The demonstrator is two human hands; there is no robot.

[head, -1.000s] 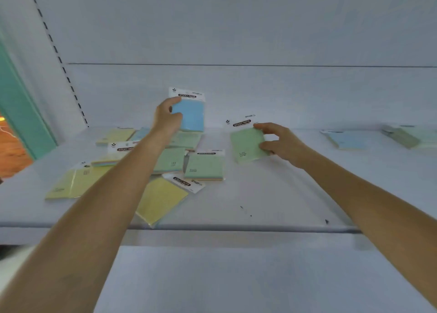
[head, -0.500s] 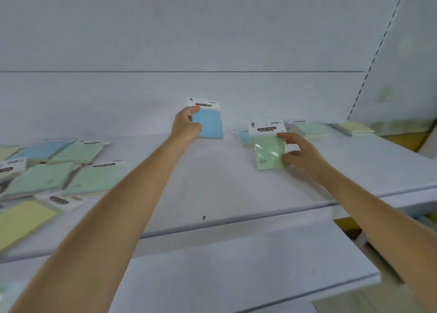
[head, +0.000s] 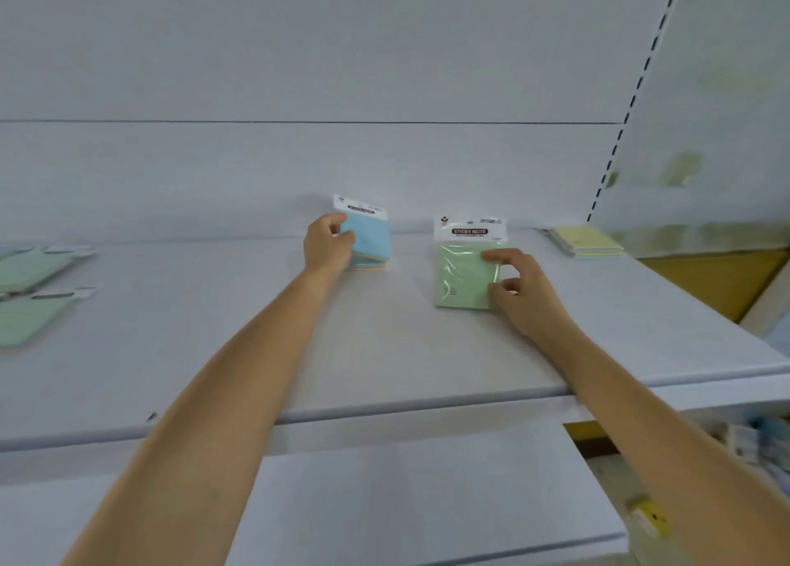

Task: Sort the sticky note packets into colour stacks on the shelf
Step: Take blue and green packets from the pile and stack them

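Grip on both sides — the left hand (head: 328, 247) is curled round the near edge of a blue packet (head: 369, 236), thumb across its face, and holds it tipped up so that its white header card (head: 361, 208) points towards the back wall (head: 384, 172). Just past the knuckles, under the packet's lower edge, a thin band of pale and orange edges shows. I cannot tell whether that is a blue stack already begun or the packet's own underside.

The right hand (head: 523, 298) pinches a green packet (head: 464, 274) by the edge nearest it, thumb laid on its face and the other fingers curled at its side. The packet's "STICKY NOTE" header is on the side away from the wrist. It sits low over the shelf (head: 384, 351), but the packet itself hides whether it rests on the board, lies on other green packets, or hangs just clear. The two held packets are apart, with bare shelf between them.

Outward from the right hand, further along towards the slotted upright (head: 615, 146), a yellow stack (head: 585, 240) lies squared at the back of the shelf, so that colour looks started. Far out beyond the left forearm, at the edge of view, loose green packets (head: 25, 268) lie unsorted, at least two of them.

My reading is that the sort is partway. One stack is plainly laid and two packets are in hand near where they should go. The scattered ones out to the left — and any out of sight — are left to bring over.
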